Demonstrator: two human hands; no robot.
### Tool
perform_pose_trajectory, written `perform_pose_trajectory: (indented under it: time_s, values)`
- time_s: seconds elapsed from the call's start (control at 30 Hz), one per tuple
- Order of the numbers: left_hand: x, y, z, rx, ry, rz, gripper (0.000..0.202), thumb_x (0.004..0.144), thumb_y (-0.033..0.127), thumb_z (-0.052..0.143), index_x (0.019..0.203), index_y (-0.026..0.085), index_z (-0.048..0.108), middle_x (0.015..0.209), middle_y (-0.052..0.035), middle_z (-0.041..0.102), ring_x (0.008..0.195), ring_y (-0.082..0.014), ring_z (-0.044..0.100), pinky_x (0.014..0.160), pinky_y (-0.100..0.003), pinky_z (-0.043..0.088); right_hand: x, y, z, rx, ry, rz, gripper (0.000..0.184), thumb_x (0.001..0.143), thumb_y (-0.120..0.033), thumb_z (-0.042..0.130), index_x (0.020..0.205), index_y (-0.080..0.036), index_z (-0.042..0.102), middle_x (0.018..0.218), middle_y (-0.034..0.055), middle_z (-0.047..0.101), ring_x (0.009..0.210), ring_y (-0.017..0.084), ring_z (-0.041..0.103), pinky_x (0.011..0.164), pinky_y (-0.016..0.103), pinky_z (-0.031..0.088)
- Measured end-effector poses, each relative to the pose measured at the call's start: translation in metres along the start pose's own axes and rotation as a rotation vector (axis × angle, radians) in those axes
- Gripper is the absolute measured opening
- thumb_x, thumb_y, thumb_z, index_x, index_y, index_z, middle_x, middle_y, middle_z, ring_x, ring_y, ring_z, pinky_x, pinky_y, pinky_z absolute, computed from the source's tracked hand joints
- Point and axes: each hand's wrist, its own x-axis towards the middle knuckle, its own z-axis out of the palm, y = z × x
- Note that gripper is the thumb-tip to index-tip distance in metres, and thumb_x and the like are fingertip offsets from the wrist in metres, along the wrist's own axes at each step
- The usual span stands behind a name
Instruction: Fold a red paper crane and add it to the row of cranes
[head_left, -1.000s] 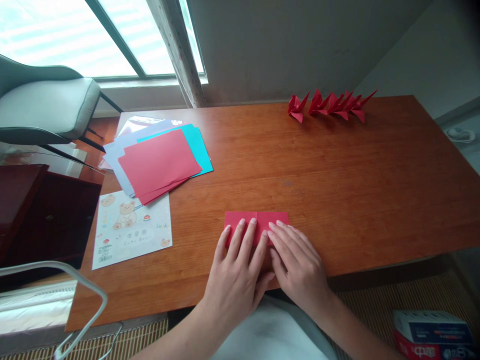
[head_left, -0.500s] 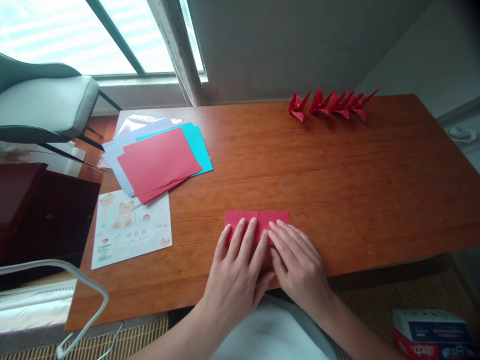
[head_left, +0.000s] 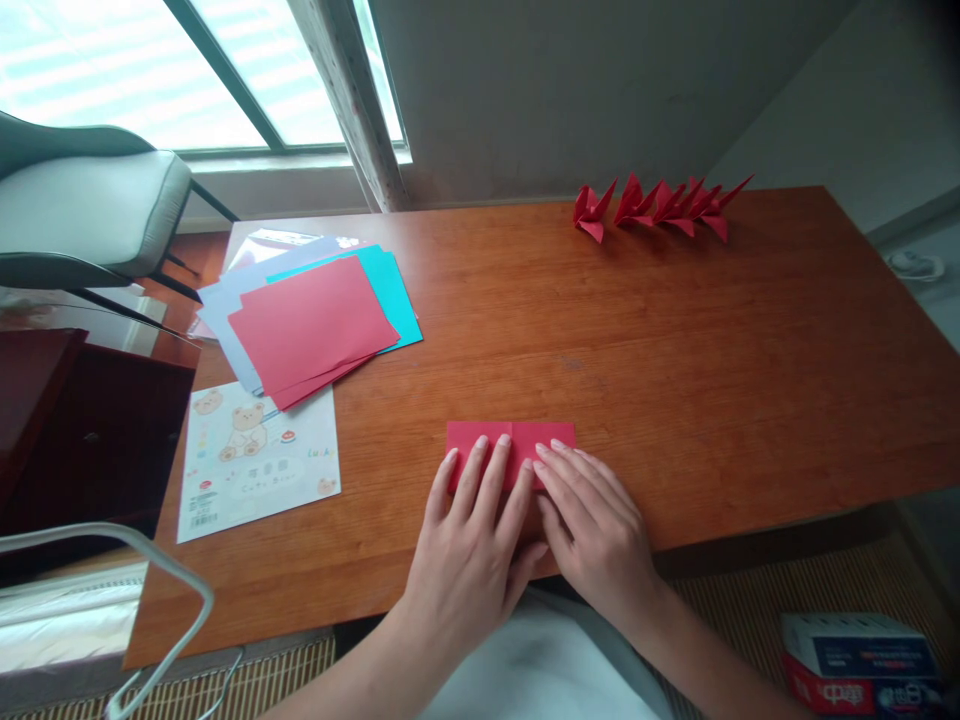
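Observation:
A folded red paper point(head_left: 510, 437) lies flat near the front edge of the wooden table point(head_left: 675, 360). My left hand point(head_left: 469, 540) rests on its left half, fingers stretched out and pressing down. Beside it, my right hand point(head_left: 596, 525) lies flat on the paper's right half, fingers also extended. The two hands touch at the middle. The lower part of the paper is hidden under my fingers.
A fan of red, cyan and pale sheets point(head_left: 311, 320) lies at the table's left, with a bear-printed paper pack point(head_left: 259, 460) in front. Several red folded cranes point(head_left: 656, 205) line the far edge. A grey chair point(head_left: 90, 205) stands left; a box point(head_left: 862, 665) sits on the floor.

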Motion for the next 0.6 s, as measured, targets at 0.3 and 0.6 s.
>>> perform_pose_trajectory:
  time_s: [0.3,0.6]
  values:
    - [0.009,-0.009,-0.005,0.03,0.101,0.021,0.05,0.098,0.045,0.054,0.14,0.018,0.058,0.153,-0.009,0.051,0.138,-0.0309,0.05,0.113,-0.048,0.034,-0.003,0.002,-0.001,0.008,-0.017,-0.007,0.046,0.092,-0.001,0.055,0.136,-0.013,0.059,0.136,0.01,0.067,0.133,0.025,0.057,0.114,0.046,0.048]
    - [0.017,-0.027,-0.007,0.152,0.191,0.172,0.032,0.099,0.016,0.054,0.127,0.017,0.067,0.137,-0.0064,0.067,0.117,-0.0266,0.066,0.093,-0.04,0.049,0.006,0.017,-0.008,0.05,-0.068,-0.046,0.045,0.092,0.002,0.053,0.135,-0.01,0.06,0.137,0.0123,0.066,0.135,0.025,0.056,0.113,0.046,0.049]
